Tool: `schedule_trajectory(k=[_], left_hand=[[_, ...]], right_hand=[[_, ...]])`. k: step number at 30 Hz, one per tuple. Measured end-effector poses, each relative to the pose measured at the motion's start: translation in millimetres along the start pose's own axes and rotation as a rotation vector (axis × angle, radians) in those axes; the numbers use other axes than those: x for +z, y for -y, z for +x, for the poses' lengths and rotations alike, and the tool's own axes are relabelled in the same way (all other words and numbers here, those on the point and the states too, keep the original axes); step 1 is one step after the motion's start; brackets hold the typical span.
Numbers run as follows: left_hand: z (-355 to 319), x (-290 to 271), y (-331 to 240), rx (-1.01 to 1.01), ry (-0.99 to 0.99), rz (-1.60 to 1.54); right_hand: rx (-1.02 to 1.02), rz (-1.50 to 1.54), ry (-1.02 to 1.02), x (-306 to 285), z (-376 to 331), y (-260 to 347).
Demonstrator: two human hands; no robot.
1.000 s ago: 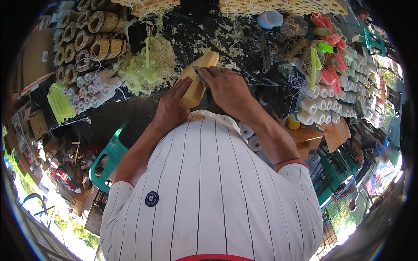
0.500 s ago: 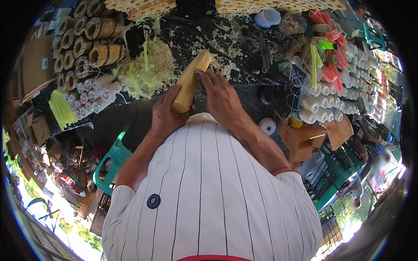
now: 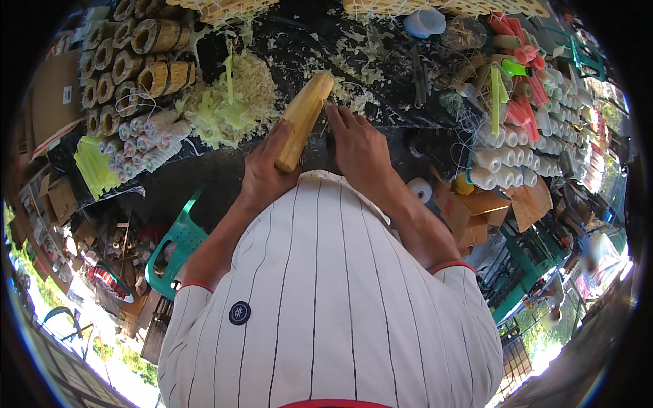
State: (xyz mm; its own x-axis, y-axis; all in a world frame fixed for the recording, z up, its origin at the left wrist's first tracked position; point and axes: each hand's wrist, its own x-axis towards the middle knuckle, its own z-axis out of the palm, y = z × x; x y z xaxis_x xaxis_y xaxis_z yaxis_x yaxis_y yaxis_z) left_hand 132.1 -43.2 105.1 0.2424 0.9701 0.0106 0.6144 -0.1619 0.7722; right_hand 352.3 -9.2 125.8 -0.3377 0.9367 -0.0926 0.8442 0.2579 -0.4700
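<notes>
A pale yellow-brown piece of wood (image 3: pixel 304 121), thick and smooth-sided, tilts away from me at the table's front edge. My left hand (image 3: pixel 267 166) is closed around its near left side. To the right of the wood, my right hand (image 3: pixel 360 146) has its fingers curled, with the fingertips a little apart from the wood. Something dark and narrow shows along the inner side of that hand, but its kind is hard to make out. Left of the wood lies a heap of pale green and cream shavings (image 3: pixel 248 102).
Stacked bamboo tubes (image 3: pixel 160 37) and plastic-wrapped rolls (image 3: pixel 153 139) stand at left. White rolls (image 3: pixel 507 156) and pink bundles (image 3: pixel 520 112) fill the right. A blue cup (image 3: pixel 425 24) is at the back. Below the table are a green chair (image 3: pixel 175 248) and a cardboard box (image 3: pixel 469 214).
My right hand has drawn back from the wood toward the right; its fingertips were against the wood before. The wood has turned slightly, and my left hand has shifted a little right.
</notes>
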Motion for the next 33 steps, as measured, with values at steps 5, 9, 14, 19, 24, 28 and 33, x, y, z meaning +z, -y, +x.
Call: schedule_trajectory(k=[5, 9, 14, 19, 24, 28, 33], left_hand=[[1, -2, 3, 0.061, 0.039, 0.008], [2, -5, 1, 0.019, 0.070, 0.005], [4, -4, 0, 0.041, 0.085, -0.002], [6, -5, -2, 0.032, 0.104, 0.005], [1, -5, -1, 0.041, 0.119, 0.011], [3, -3, 3, 0.072, 0.114, 0.008], [4, -6, 1, 0.049, 0.131, -0.012]], right_hand=[[0.070, -0.049, 0.029, 11, 9, -4], [0.032, -0.023, 0.029, 4, 9, -1], [0.081, 0.033, 0.079, 7, 15, -9], [0.147, 0.032, 0.112, 12, 20, -18], [0.135, 0.085, 0.133, 7, 19, -14], [0.214, 0.088, 0.139, 17, 30, -33], [0.098, 0.011, 0.017, 22, 15, -15]])
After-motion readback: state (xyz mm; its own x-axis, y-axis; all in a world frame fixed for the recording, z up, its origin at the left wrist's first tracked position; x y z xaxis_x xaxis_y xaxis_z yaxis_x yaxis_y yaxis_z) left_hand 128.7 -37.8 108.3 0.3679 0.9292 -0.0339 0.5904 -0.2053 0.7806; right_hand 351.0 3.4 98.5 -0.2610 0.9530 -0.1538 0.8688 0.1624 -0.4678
